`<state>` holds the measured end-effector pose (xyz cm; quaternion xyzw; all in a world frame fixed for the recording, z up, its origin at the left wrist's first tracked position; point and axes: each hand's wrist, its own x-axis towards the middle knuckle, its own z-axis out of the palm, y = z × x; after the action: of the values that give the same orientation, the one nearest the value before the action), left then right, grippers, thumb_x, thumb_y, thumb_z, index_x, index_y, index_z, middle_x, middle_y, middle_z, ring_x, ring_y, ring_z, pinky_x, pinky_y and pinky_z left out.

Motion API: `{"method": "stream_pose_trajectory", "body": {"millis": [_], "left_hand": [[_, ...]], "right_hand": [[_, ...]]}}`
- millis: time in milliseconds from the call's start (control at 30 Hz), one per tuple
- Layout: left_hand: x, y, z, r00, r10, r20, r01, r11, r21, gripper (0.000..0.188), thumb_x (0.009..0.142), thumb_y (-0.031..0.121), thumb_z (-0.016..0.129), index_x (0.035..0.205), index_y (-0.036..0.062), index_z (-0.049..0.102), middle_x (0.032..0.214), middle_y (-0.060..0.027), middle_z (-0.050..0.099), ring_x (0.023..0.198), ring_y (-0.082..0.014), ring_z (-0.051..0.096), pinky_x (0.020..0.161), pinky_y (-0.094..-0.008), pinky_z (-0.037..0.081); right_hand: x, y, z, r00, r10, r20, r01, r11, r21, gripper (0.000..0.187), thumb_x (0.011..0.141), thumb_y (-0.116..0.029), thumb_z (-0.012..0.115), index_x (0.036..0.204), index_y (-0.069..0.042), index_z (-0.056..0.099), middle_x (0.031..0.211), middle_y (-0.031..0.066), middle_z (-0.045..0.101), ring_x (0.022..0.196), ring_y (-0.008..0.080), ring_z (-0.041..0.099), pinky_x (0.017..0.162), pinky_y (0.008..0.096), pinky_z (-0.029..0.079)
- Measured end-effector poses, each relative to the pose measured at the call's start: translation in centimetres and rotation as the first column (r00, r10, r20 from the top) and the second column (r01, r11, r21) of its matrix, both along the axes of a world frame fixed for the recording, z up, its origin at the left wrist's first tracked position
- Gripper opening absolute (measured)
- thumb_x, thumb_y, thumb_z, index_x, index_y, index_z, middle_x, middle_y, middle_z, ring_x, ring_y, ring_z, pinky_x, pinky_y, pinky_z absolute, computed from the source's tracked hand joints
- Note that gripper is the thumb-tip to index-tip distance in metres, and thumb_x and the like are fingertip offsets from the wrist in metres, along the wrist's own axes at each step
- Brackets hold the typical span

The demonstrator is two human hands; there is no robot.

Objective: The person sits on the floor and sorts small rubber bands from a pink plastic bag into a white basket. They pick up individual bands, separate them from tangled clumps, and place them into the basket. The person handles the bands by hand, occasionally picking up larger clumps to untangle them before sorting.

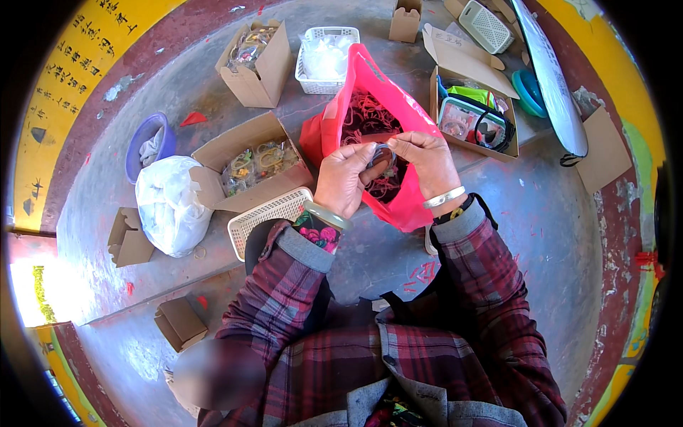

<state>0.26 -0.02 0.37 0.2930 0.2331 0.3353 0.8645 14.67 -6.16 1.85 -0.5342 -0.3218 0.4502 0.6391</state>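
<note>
Above the mouth of a bright pink-red bag (416, 191), my left hand (343, 176) and my right hand (428, 162) are close together. A thin greyish loop (385, 149), perhaps a bracelet or cord, is pinched between the fingertips of both hands. Its exact kind is too small to tell. The bag stands open and holds a tangle of dark red cord-like loops (370, 114). My left thumb and index finger grip one side of the loop, the right ones the other side. My fingers partly cover it.
Left of the bag sit a cardboard box (293, 179) of packaged items and a cream basket (245, 226). A white plastic bag (171, 213) and purple basin (169, 142) lie further left. Beyond stand another box (274, 78), a white basket (320, 87) and, right, a box (461, 146) with pouches.
</note>
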Motion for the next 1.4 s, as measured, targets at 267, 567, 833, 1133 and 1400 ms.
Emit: {"method": "stream_pose_trajectory", "body": {"millis": [267,567,833,1133,1400], "left_hand": [[-0.3,0.3,-0.3,1.000,0.017,-0.006,-0.017,1.000,-0.009,0.014,0.087,0.005,0.056,0.094,-0.0061,0.059,0.095,-0.0117,0.062,0.086,-0.0172,0.060,0.082,-0.0288,0.052],[0.0,0.4,-0.7,1.000,0.022,-0.013,-0.022,1.000,0.001,0.016,0.087,0.004,0.055,0.095,-0.0099,0.056,0.095,-0.0147,0.060,0.089,-0.0194,0.060,0.083,-0.0279,0.052],[0.2,0.4,-1.1,0.996,0.008,-0.094,0.000,0.996,0.088,0.017,0.089,0.004,0.050,0.097,-0.0086,0.058,0.096,-0.0127,0.061,0.088,-0.0190,0.060,0.084,-0.0293,0.050],[0.7,-0.4,-0.8,0.933,0.011,-0.360,0.144,0.904,0.402,0.022,0.089,0.004,0.048,0.106,-0.0079,0.057,0.095,-0.0081,0.062,0.085,-0.0120,0.058,0.077,-0.0239,0.049],[0.9,-0.8,-2.8,0.864,0.236,-0.445,0.211,0.633,0.745,0.016,0.086,0.010,0.050,0.094,0.0016,0.062,0.079,-0.0182,0.061,0.072,-0.0264,0.061,0.064,-0.0329,0.046]], "right_hand": [[0.9,0.0,-0.5,0.959,0.059,-0.276,-0.081,0.994,-0.068,0.009,0.081,-0.011,0.065,0.085,-0.003,0.065,0.077,0.0000,0.063,0.070,0.0084,0.057,0.065,0.0212,0.044],[1.3,0.2,-1.5,0.994,0.059,-0.096,-0.065,0.996,-0.068,0.010,0.082,-0.011,0.064,0.085,-0.002,0.065,0.078,0.0018,0.063,0.071,0.0077,0.057,0.065,0.0213,0.045],[-0.3,-0.2,1.3,0.458,-0.339,0.822,0.135,0.940,0.312,0.008,0.076,-0.007,0.064,0.083,-0.004,0.065,0.074,0.0082,0.062,0.068,0.0233,0.059,0.065,0.0319,0.046],[-1.5,-0.4,1.1,0.037,-0.315,0.948,-0.075,0.946,0.317,0.007,0.070,-0.010,0.059,0.075,-0.008,0.063,0.074,0.0035,0.056,0.074,0.0225,0.054,0.065,0.0357,0.040],[-1.4,-0.9,1.7,-0.134,-0.192,0.972,-0.110,0.978,0.178,0.006,0.064,-0.013,0.054,0.064,-0.009,0.058,0.068,0.0030,0.051,0.072,0.0210,0.052,0.069,0.0340,0.038]]}}
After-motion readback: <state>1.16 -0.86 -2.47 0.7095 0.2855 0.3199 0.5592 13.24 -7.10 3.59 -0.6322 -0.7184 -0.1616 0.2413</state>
